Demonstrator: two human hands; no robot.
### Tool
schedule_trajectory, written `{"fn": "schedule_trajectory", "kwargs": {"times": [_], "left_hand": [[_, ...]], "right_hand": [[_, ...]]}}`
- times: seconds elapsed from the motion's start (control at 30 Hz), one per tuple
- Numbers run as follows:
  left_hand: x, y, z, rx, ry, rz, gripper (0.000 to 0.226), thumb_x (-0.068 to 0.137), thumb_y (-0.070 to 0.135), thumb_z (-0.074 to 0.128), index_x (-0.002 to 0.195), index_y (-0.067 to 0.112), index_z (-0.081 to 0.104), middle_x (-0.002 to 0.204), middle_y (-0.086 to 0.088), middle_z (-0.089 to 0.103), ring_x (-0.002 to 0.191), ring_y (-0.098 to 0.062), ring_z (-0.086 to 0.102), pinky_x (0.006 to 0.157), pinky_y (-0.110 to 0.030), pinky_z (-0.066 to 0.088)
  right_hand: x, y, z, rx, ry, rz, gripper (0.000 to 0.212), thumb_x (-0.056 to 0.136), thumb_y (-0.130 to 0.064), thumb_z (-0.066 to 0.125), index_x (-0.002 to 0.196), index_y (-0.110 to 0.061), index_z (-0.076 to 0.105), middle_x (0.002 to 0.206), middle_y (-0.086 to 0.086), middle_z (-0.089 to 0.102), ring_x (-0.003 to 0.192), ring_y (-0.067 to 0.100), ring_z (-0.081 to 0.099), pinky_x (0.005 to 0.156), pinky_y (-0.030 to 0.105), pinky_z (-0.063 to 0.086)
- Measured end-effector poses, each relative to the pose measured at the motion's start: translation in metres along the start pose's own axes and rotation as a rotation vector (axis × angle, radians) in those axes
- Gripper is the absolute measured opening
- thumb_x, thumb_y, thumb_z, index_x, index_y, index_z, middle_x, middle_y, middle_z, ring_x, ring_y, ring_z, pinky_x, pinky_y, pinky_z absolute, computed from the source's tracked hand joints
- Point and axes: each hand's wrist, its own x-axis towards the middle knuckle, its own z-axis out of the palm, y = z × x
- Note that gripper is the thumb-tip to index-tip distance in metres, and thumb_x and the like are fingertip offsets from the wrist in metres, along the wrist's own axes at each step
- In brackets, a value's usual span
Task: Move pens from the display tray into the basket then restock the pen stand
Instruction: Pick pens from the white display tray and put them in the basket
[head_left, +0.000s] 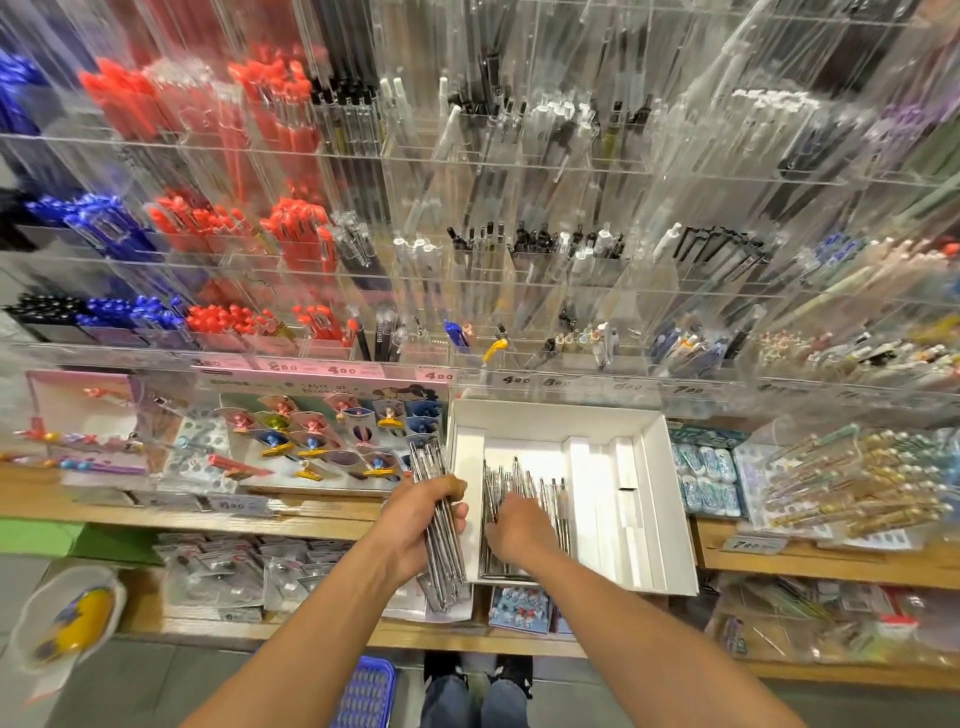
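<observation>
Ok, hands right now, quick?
Left hand: grips a bundle of pens.
Right hand: down among the pens in the white tray; grip unclear.

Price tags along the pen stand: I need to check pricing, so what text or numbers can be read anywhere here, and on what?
"4.00": price strip on the pen stand's front edge.
"7.00": tag further right on that strip.
"7.00": tag on the wooden shelf edge, lower right.
Pink display card: printing too blurred to read.
Other strip tags: blurred, digits uncertain.
</observation>
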Motion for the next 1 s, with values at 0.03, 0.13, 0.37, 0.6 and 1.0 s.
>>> {"fn": "schedule_trajectory", "kwargs": {"times": [0.03, 0.13, 0.37, 0.6, 1.0], "left_hand": [[-0.001, 0.001, -0.001, -0.010, 0.002, -0.001, 0.013, 0.091, -0.003, 0.058, 0.079, 0.001, 0.060, 0.058, -0.006, 0.056, 0.046, -0.014, 0.059, 0.042, -0.024, 0.049], [-0.004, 0.001, -0.001, -0.023, 0.003, 0.007, 0.013, 0.090, -0.004, 0.058, 0.078, 0.001, 0.059, 0.058, -0.007, 0.055, 0.046, -0.015, 0.058, 0.042, -0.024, 0.048], [-0.010, -0.002, -0.002, -0.038, -0.020, 0.014, 0.009, 0.091, -0.003, 0.058, 0.082, 0.000, 0.059, 0.062, -0.008, 0.056, 0.049, -0.015, 0.058, 0.045, -0.025, 0.049], [-0.015, 0.002, 0.011, 0.069, -0.070, 0.023, 0.014, 0.086, -0.003, 0.066, 0.099, -0.005, 0.060, 0.061, -0.008, 0.062, 0.050, -0.016, 0.057, 0.044, -0.025, 0.051], [-0.024, -0.001, 0.006, 0.065, -0.474, -0.124, 0.020, 0.086, 0.018, 0.073, 0.095, 0.001, 0.079, 0.096, -0.020, 0.071, 0.067, -0.020, 0.066, 0.054, -0.030, 0.057]], "right_hand": [[0.002, -0.001, 0.005, -0.035, 0.004, 0.014, 0.009, 0.089, -0.011, 0.057, 0.098, -0.014, 0.057, 0.085, -0.001, 0.060, 0.070, 0.016, 0.051, 0.063, 0.028, 0.044], [0.004, -0.003, 0.007, -0.103, 0.017, 0.044, 0.007, 0.088, -0.013, 0.057, 0.083, -0.016, 0.054, 0.081, -0.002, 0.060, 0.068, 0.016, 0.054, 0.063, 0.028, 0.047], [-0.013, 0.014, -0.030, 0.092, 0.000, -0.128, 0.022, 0.100, -0.028, 0.045, 0.110, -0.010, 0.053, 0.083, 0.000, 0.057, 0.067, 0.013, 0.052, 0.062, 0.032, 0.047], [-0.051, 0.026, -0.115, 0.187, -0.228, -0.315, 0.011, 0.083, -0.022, 0.076, 0.094, -0.024, 0.075, 0.080, -0.010, 0.066, 0.065, 0.007, 0.061, 0.057, 0.016, 0.047], [-0.057, -0.008, -0.116, 0.730, -0.276, -0.436, 0.050, 0.070, -0.005, 0.085, 0.100, -0.010, 0.046, 0.060, 0.000, 0.057, 0.051, 0.022, 0.057, 0.045, 0.029, 0.047]]}}
